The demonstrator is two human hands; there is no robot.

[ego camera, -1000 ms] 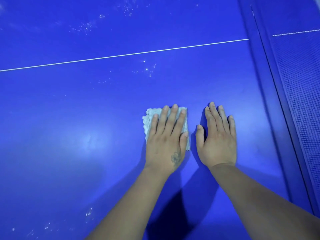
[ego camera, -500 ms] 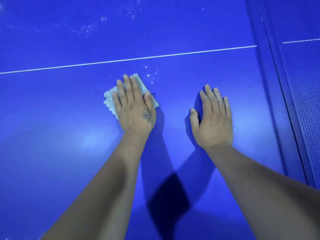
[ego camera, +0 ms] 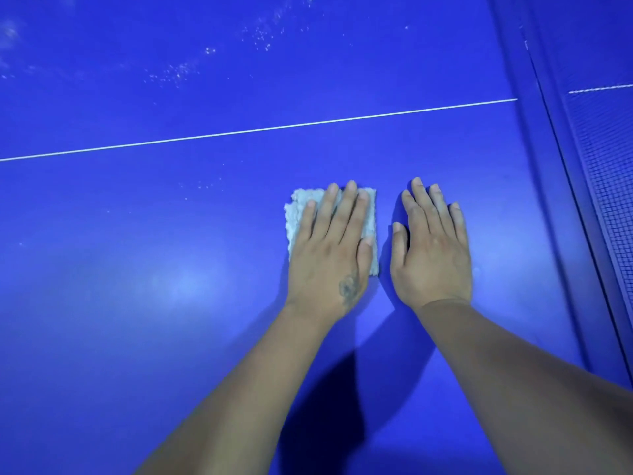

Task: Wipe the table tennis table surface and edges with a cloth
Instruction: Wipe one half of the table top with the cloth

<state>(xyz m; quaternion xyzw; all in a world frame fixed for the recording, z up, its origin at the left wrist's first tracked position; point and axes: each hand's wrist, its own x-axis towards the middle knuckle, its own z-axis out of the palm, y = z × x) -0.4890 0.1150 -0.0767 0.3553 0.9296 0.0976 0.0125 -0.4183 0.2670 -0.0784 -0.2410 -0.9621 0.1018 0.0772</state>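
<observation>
A blue table tennis table (ego camera: pixel 137 337) fills the view. A small pale folded cloth (ego camera: pixel 297 214) lies flat on it, near the middle. My left hand (ego camera: pixel 332 255) presses on the cloth with straight fingers and covers most of it. My right hand (ego camera: pixel 431 248) rests flat on the bare table just right of the cloth, fingers straight.
A thin white line (ego camera: pixel 239 132) crosses the table beyond my hands. White dust specks (ego camera: pixel 178 72) lie past the line at the back. The net (ego camera: pixel 609 200) with its dark top band runs along the right side.
My left hand slid the cloth out to the far left, then back right and nearer, ending beside my right hand. The right hand has barely shifted.
</observation>
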